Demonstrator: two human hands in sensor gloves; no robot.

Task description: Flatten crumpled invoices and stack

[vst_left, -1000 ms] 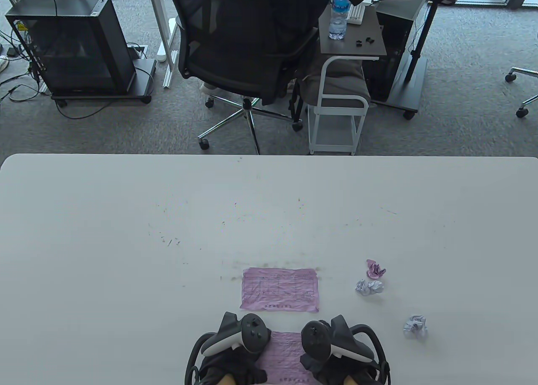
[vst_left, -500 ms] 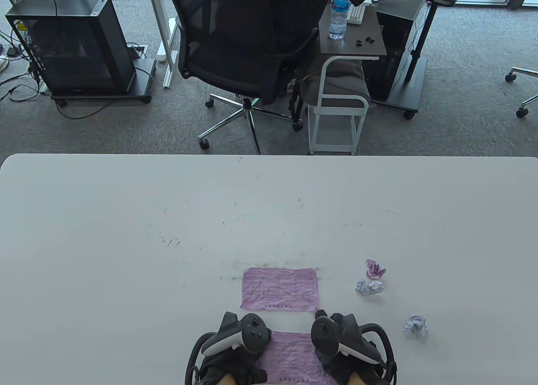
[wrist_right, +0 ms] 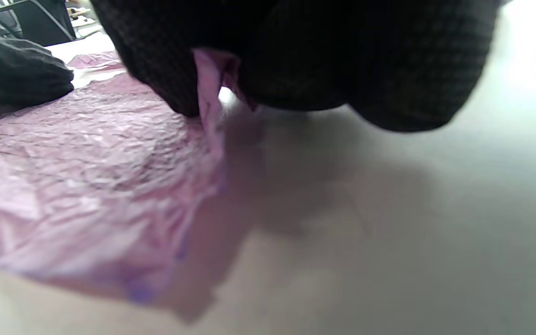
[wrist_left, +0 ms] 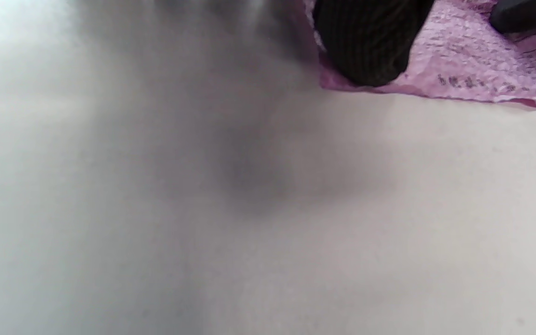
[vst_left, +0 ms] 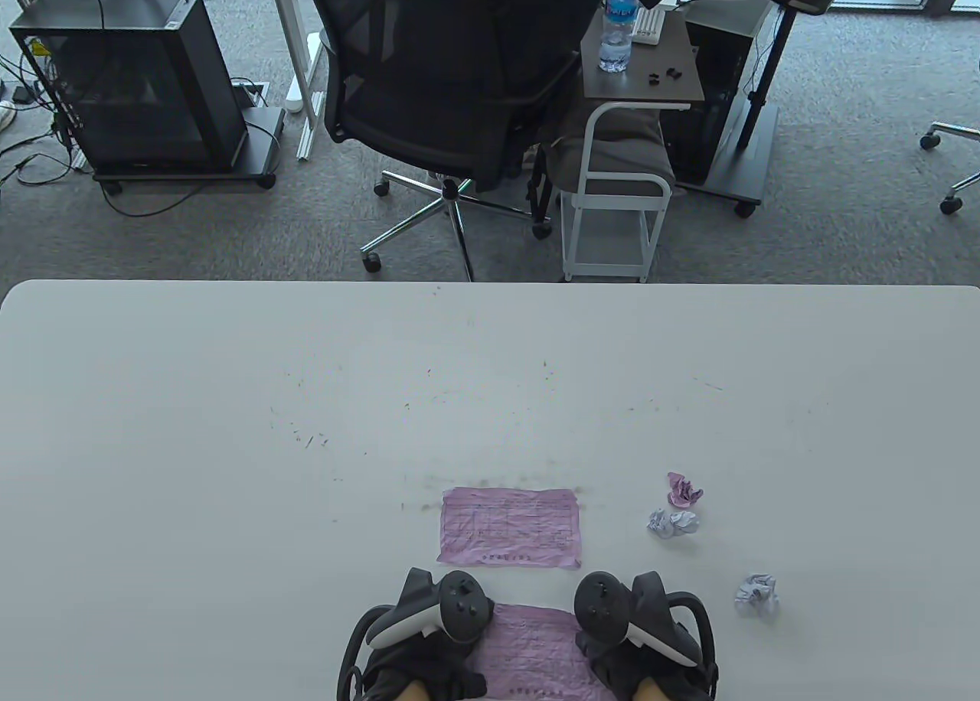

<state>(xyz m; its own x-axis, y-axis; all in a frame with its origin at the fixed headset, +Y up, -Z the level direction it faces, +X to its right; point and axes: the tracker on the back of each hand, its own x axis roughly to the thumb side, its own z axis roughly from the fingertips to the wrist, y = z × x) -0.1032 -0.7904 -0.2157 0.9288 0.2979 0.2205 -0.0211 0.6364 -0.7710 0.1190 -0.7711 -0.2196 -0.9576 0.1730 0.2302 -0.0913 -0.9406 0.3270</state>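
A pink invoice [vst_left: 528, 651] lies wrinkled but mostly spread out at the near edge of the tabletop [vst_left: 230, 425]. A flattened pink invoice [vst_left: 508, 527] lies just beyond it. To the right sit three crumpled balls: one pink [vst_left: 683, 490], two whitish [vst_left: 672, 523] [vst_left: 756, 593].

A white table [vst_left: 230, 441] with small dark scuff marks carries two pink invoices: a flattened one [vst_left: 508, 527] and a wrinkled one [vst_left: 528, 651] at the near edge. Right of them lie three crumpled paper balls, one pink [vst_left: 683, 490], two whitish [vst_left: 672, 523] [vst_left: 756, 593].
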